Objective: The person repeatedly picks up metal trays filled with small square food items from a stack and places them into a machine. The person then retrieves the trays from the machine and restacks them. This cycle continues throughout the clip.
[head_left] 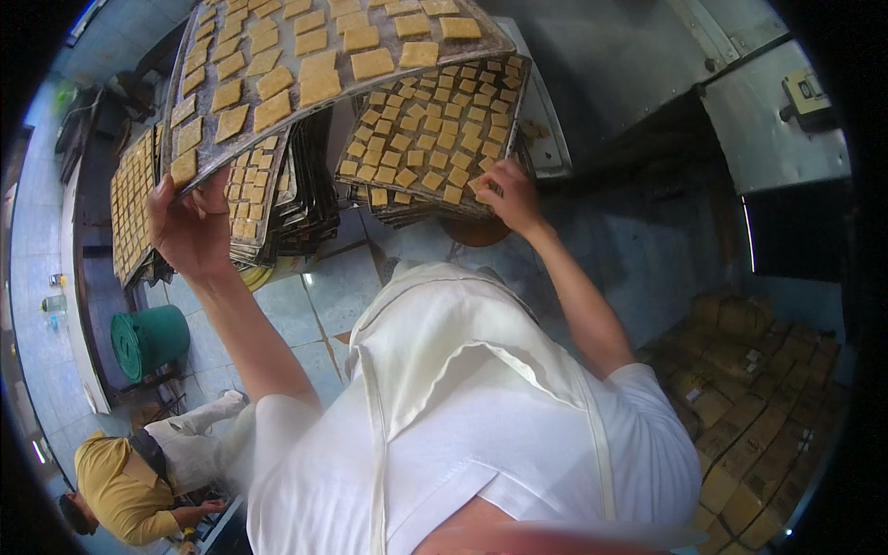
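Note:
My left hand (pixel 191 225) grips the near left corner of a metal baking tray (pixel 291 83), which is tilted and raised above the others. Rows of flat square dough pieces (pixel 372 64) lie on it. At the near right corner of a lower tray (pixel 388 179), my right hand (pixel 512 195) has its thumb and fingers pinched together. Whether it holds the tray's edge or one of the small squares there is hard to tell. That lower tray also bears many pale squares (pixel 438 159) and rests on a stack of similar trays.
More tray stacks (pixel 305 208) stand to the left. A green lidded bin (pixel 149 342) is on the tiled floor. A co-worker in a yellow shirt (pixel 125 485) bends at lower left. Cardboard boxes (pixel 756 416) are piled at right, below a metal oven-like cabinet (pixel 624 62).

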`<state>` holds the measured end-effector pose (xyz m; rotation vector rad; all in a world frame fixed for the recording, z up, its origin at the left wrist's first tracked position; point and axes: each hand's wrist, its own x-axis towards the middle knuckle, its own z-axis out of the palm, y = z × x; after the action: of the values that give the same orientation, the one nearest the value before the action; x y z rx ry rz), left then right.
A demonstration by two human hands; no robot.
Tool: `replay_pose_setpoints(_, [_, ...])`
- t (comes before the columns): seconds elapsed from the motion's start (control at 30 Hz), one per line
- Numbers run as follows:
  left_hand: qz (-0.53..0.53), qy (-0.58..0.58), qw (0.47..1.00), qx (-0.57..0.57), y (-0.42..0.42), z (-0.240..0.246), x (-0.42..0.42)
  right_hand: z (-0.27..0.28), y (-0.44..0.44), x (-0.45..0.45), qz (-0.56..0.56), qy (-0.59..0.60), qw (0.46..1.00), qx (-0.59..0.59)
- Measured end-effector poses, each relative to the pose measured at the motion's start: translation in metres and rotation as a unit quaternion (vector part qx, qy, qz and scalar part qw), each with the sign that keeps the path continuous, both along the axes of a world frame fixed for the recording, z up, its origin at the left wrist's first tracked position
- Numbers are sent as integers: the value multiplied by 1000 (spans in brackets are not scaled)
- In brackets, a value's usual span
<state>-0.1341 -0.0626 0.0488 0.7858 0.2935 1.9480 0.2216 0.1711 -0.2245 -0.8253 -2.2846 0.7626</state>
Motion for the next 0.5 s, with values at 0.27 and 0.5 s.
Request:
replay_pose_setpoints(0.27, [-46,79,995,42,15,53,5,-12,-26,25,-32,25,998,-39])
replay_pose_setpoints(0.5, [10,92,995,22,59,122,21,-2,-14,8,-41,55,997,-34])
